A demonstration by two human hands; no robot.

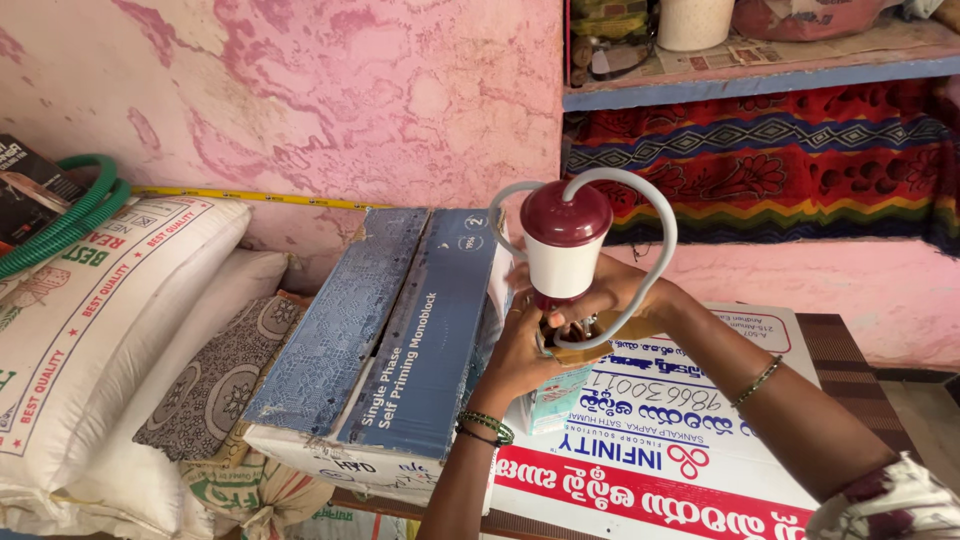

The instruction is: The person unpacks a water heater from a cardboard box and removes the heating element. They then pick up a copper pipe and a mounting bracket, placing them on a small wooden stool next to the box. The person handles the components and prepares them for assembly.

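On the left hand (525,350) we see a ring on one finger, and green beaded bangles circle its wrist. The right hand (615,295) has one thin dark-green bangle further up its forearm, and a sleeve (890,500) of white cloth with dark red print.

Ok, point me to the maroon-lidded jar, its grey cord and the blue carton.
maroon-lidded jar (563,262), head view, white body below the lid
grey cord (668,232), head view, right side of the loop
blue carton (400,320), head view, top face

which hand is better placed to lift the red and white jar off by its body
Right, probably. The right hand lies against the jar at its base, under the white cord; the left hand sits lower, beneath it.
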